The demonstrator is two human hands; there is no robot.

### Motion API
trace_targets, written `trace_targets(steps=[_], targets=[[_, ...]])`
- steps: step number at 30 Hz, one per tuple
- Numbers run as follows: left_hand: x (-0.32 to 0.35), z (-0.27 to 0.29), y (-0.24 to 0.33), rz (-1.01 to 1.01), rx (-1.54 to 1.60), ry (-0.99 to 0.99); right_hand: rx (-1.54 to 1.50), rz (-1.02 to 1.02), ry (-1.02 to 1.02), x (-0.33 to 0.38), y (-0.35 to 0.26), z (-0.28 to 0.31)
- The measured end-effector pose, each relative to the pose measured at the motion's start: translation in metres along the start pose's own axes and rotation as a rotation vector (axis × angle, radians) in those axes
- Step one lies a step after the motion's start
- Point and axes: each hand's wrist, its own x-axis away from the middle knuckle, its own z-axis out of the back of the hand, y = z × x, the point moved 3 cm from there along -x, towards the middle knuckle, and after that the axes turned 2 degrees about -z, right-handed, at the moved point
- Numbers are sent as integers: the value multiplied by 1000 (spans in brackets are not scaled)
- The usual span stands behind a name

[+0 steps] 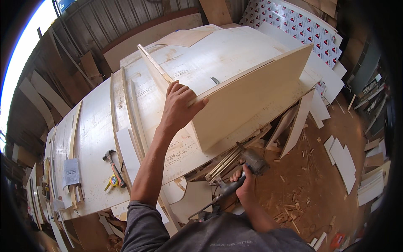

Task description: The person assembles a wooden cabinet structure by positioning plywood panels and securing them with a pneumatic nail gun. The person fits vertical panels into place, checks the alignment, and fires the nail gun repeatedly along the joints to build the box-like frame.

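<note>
Two pale plywood panels stand on edge on the white worktable (pixel 96 138) and meet in a corner near me. My left hand (pixel 178 103) is closed over the top of that corner, thumb on the long plywood panel (pixel 252 98), fingers by the narrower side panel (pixel 154 69). In my right hand (pixel 247 187), the handle of a dark air nail gun (pixel 254 161) is held low beside the table's near edge. Its nose points toward the table, apart from the panels, and a hose runs back toward my body.
A hammer (pixel 114 168) and a yellow tape measure (pixel 113 181) lie on the table to the left, near a paper sheet (pixel 71 172) and long wood strips (pixel 115 113). White board offcuts (pixel 342 161) and wood scraps litter the brown floor (pixel 310 180) at right.
</note>
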Motion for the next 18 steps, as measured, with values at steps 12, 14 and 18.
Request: trace_targets(steps=[12,14,18], targets=[[48,69,-1,165,-65,-143,155,547,528,4,-241,79],[37,71,10,252,-74,-224,242,637,490,-8,-289,77],[9,57,45,558,-203,-339,458,732,447,-62,-396,71]])
